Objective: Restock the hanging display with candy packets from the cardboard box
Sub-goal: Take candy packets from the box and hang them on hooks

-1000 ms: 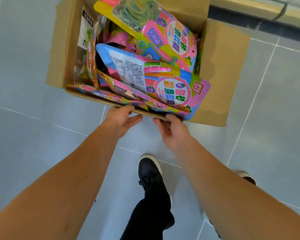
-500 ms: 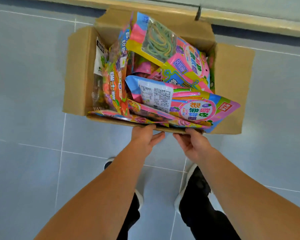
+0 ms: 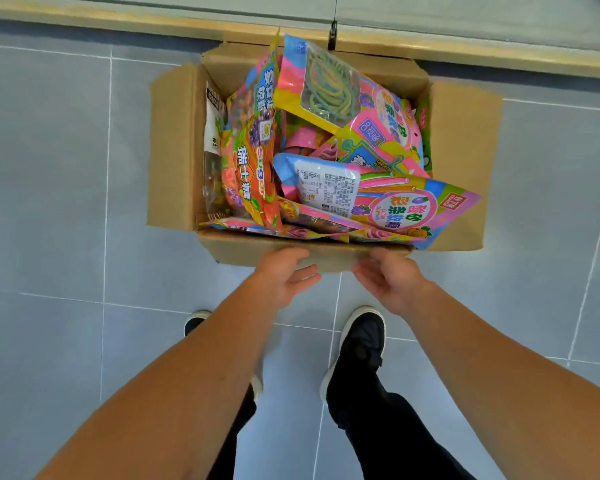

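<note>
An open cardboard box stands on the grey tiled floor, right against a wooden ledge. It is stuffed with several bright candy packets: a pink and yellow one with striped strings on top, an orange "Sugar" packet upright at the left, and a blue and pink one lying across the front. My left hand and my right hand hover at the box's near flap with relaxed fingers. Their fingertips are at the cardboard edge and neither hand holds anything.
A wooden ledge runs along the wall behind the box. From above it a thin strip with a black clip hangs down. My two black shoes stand just behind the box. Grey tiles surround it on both sides.
The box has moved forward to the ledge and now sits flat on the floor. Both hands, which gripped its near edge, have loosened and drawn slightly back.
</note>
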A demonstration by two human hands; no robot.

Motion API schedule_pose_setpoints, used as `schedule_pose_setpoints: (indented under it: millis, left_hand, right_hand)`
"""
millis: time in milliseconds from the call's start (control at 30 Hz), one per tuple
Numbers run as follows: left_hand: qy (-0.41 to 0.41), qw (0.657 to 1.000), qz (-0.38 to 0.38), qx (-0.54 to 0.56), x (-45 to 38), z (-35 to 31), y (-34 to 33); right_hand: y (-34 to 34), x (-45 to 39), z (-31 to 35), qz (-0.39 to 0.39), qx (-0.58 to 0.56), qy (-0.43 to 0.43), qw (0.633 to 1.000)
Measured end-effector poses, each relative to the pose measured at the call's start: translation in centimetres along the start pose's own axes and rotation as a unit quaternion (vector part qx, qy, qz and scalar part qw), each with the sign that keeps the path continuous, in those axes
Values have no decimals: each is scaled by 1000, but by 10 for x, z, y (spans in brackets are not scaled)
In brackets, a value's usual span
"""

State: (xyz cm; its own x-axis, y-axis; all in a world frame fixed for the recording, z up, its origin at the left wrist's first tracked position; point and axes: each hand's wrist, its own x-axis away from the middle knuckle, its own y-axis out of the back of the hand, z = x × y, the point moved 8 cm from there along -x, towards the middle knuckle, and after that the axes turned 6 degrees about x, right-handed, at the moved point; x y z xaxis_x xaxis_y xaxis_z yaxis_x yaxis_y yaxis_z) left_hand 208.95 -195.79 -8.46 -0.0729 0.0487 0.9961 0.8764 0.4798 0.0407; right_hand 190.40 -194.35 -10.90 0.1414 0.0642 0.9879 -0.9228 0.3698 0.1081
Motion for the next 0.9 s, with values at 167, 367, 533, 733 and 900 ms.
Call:
schedule_pose_setpoints:
  millis: [167, 367, 533, 733, 900]
  left_hand:
    - [-33, 998, -24, -42, 35, -29, 31]
    - [-91, 993, -21, -66, 66, -83, 56]
    - [-115, 989, 8, -97, 78, -125, 81]
    - [-118, 986, 44, -110, 81, -145, 106]
    - [-190, 963, 50, -185, 75, -154, 113]
  right_hand:
    - [-41, 53, 4, 34, 105, 22, 994]
    - [-112, 108, 57, -42, 288, 224, 930]
    - [-166, 117, 84, -116, 466, 285, 830]
    - [-163, 108, 90, -218, 534, 252, 777]
    - [-171, 111, 83, -190, 607, 281, 718]
